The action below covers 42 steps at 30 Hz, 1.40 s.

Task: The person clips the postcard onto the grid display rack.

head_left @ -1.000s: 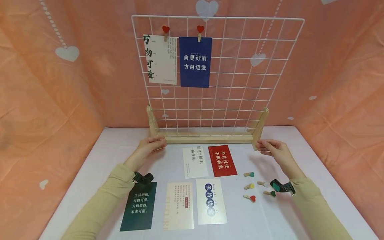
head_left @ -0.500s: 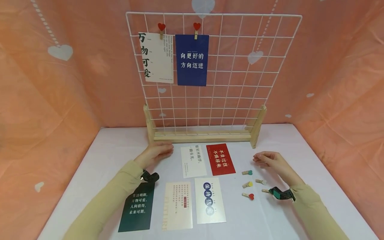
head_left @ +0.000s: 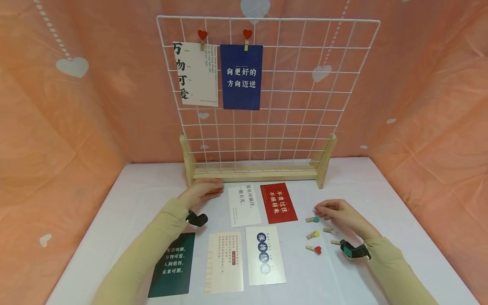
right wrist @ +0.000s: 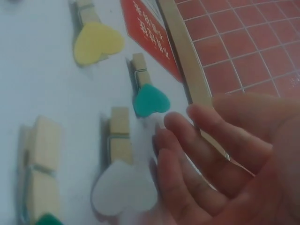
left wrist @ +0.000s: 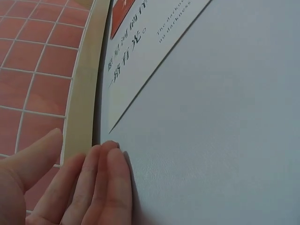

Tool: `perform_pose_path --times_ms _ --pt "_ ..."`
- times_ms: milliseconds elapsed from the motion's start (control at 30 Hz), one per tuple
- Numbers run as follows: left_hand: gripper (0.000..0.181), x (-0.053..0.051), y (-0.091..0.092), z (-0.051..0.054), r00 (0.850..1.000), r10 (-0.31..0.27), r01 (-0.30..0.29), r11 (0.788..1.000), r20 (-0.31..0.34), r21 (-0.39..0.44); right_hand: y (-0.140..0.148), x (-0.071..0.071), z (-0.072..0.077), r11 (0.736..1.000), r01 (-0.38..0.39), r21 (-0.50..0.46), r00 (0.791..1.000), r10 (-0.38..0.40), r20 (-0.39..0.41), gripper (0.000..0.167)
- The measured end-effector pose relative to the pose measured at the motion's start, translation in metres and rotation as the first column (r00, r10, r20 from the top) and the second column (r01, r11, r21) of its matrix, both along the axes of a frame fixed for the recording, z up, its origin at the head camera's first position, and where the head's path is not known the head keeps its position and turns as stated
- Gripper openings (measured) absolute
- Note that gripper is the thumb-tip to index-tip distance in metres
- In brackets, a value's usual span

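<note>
Nearest the body, well short of the left hand's [head_left: 200,191] fingers, the green card [head_left: 175,279], cream card [head_left: 225,269] and round-lettered card [head_left: 265,275] lie flat and apart, probably so each lifts singly. Bodyward of the right hand's [head_left: 341,215] fingertips lie the red peg [head_left: 314,250] and yellow peg [head_left: 313,235], with the teal peg [head_left: 312,220] just beside them, likely spread for easy picking. Those fingers bend loosely, holding nothing. The left fingers lie straight together, thumb apart, also holding nothing; I cannot tell whether they touch the base [head_left: 255,175]. Between both hands sit the white card [head_left: 245,216] and red card [head_left: 280,203]. Beyond the fingers, the base seems to keep the rack [head_left: 267,18] standing; high on it, red-heart pegs [head_left: 247,35] hold the pale card [head_left: 200,80] and blue card [head_left: 241,96]. The table [head_left: 301,279] is white, lightly creased; orange cloth [head_left: 385,93] with pale hearts [head_left: 72,67] closes in back and sides.
</note>
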<state>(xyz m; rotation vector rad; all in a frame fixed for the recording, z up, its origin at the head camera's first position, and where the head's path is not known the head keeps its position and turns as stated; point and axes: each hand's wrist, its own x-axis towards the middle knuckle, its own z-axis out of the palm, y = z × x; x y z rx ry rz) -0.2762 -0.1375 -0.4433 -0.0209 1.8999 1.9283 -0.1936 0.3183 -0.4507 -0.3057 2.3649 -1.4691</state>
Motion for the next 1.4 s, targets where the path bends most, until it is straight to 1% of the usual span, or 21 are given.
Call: perform_pose_path --times_ms 200,333,433,533,600,800,933,1033,1133,1233,1400 --pt "0.036 -0.005 0.005 -0.005 1.000 0.014 -0.015 0.999 -0.021 -0.033 -0.004 0.001 -0.001 0.997 -0.019 0.079 0.999 0.021 -0.030 0.031" --pt "0.035 -0.007 0.009 -0.006 0.999 0.023 -0.027 0.997 -0.043 -0.074 -0.005 0.000 -0.002 0.995 -0.041 0.093 0.999 0.044 -0.028 0.030" --pt "0.034 -0.007 0.013 -0.005 0.997 0.040 -0.047 0.991 -0.063 -0.123 -0.006 -0.002 -0.002 0.993 -0.057 0.102 0.998 0.061 -0.034 0.028" --pt "0.033 -0.008 0.018 -0.006 0.994 0.057 -0.072 0.983 -0.093 -0.168 -0.007 -0.002 -0.001 0.991 -0.062 0.118 0.997 0.067 -0.039 0.028" --pt "0.032 -0.009 0.021 -0.007 0.991 0.079 -0.098 0.978 -0.108 -0.186 -0.008 -0.002 0.000 0.990 -0.057 0.132 0.997 0.062 -0.036 0.027" --pt "0.031 -0.009 0.025 -0.007 0.985 0.100 -0.132 0.963 -0.143 -0.236 -0.012 -0.003 0.001 0.987 -0.052 0.149 0.998 0.057 -0.025 0.027" --pt "0.031 -0.012 0.027 -0.010 0.982 0.122 -0.161 0.942 -0.147 -0.295 -0.013 -0.003 -0.002 0.989 -0.055 0.140 0.998 0.059 -0.026 0.027" --pt "0.031 -0.014 0.029 -0.013 0.978 0.139 -0.184 0.920 -0.153 -0.346 -0.012 -0.004 -0.004 0.987 -0.056 0.151 0.997 0.064 -0.047 0.026" --pt "0.031 -0.014 0.030 -0.014 0.974 0.151 -0.205 0.902 -0.168 -0.381 -0.012 -0.005 -0.006 0.984 -0.063 0.166 0.995 0.076 -0.070 0.025" --pt "0.030 -0.013 0.030 -0.013 0.971 0.157 -0.217 0.894 -0.178 -0.391 -0.013 -0.006 -0.008 0.982 -0.065 0.178 0.993 0.081 -0.083 0.024" --pt "0.031 -0.010 0.032 -0.013 0.969 0.161 -0.223 0.898 -0.188 -0.380 -0.014 -0.005 -0.007 0.984 -0.058 0.169 0.993 0.074 -0.090 0.023"
